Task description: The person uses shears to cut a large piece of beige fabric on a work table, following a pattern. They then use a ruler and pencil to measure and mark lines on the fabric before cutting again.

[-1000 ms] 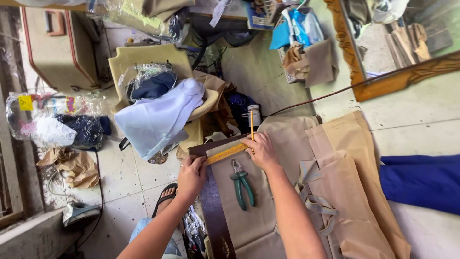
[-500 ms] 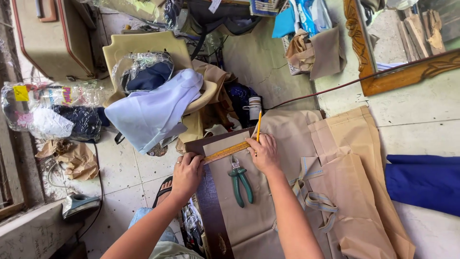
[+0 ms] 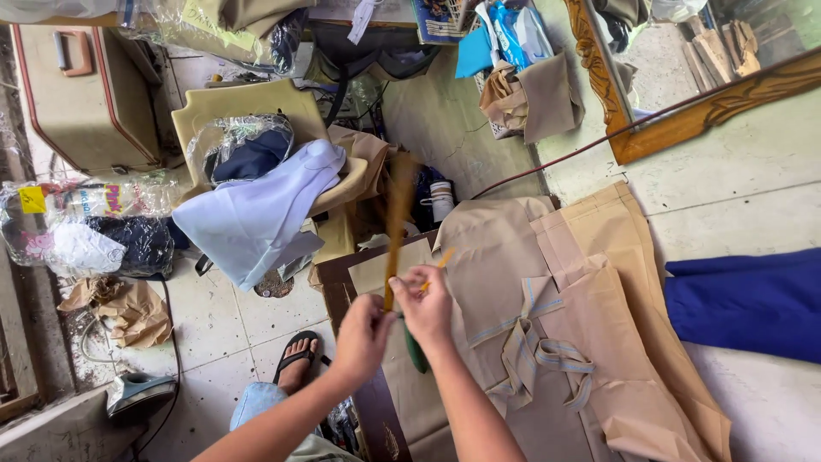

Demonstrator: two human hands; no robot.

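Left hand (image 3: 363,329) has its fingers clamped on the wooden ruler (image 3: 398,231), lifted blurry just above the tan cloth (image 3: 496,257), right hand (image 3: 425,308) pinching a pencil (image 3: 440,261); probably best laying it flat before marking.

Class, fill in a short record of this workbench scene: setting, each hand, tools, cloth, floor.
Setting: cluttered tailoring bench
Left hand: gripping the wooden ruler, raised and blurred
Right hand: holding a yellow pencil
Tools: green-handled pliers partly hidden under the hands
Cloth: tan trousers; blue fabric
Floor: clothes iron, sandalled foot
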